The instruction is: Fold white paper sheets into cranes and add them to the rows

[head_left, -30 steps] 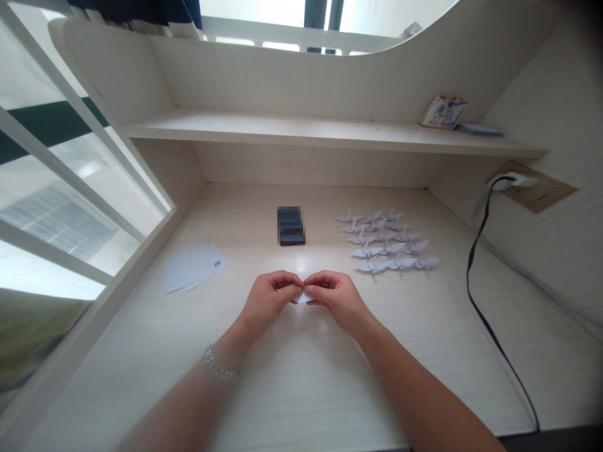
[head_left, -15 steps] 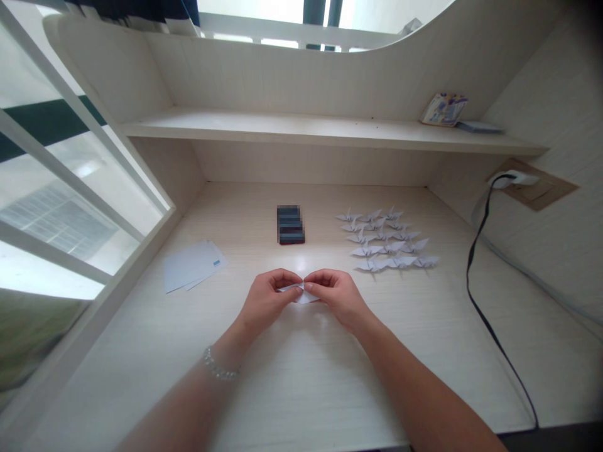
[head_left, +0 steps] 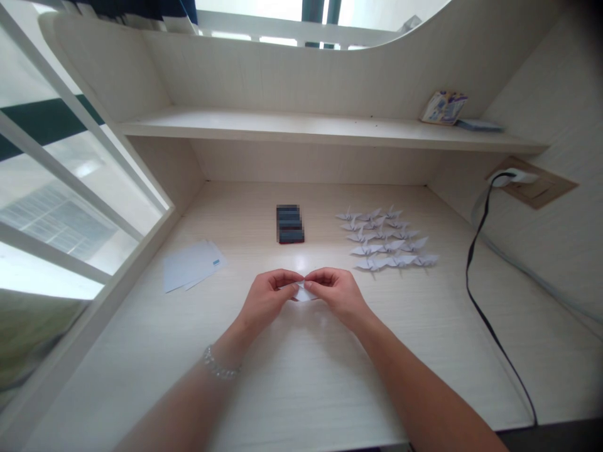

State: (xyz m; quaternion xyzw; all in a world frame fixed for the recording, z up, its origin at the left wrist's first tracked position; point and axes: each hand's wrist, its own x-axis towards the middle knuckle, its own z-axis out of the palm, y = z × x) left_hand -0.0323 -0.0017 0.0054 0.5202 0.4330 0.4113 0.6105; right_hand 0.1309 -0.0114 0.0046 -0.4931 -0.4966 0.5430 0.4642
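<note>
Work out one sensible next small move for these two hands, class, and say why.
Perhaps press the small white paper firmly to set a crease: the left hand and right hand pinch it from either side, close together, and the paper cranes beyond the right hand are sharply folded.

It looks like a built-in study nook, in a home or dormitory: a pale wood-grain desk (head_left: 301,383) under the left hand (head_left: 268,292) and right hand (head_left: 337,292), a fitted shelf (head_left: 282,120) beyond them, a wall socket (head_left: 549,188) far right of the right hand, white slats (head_left: 70,176) well left of the left.
</note>
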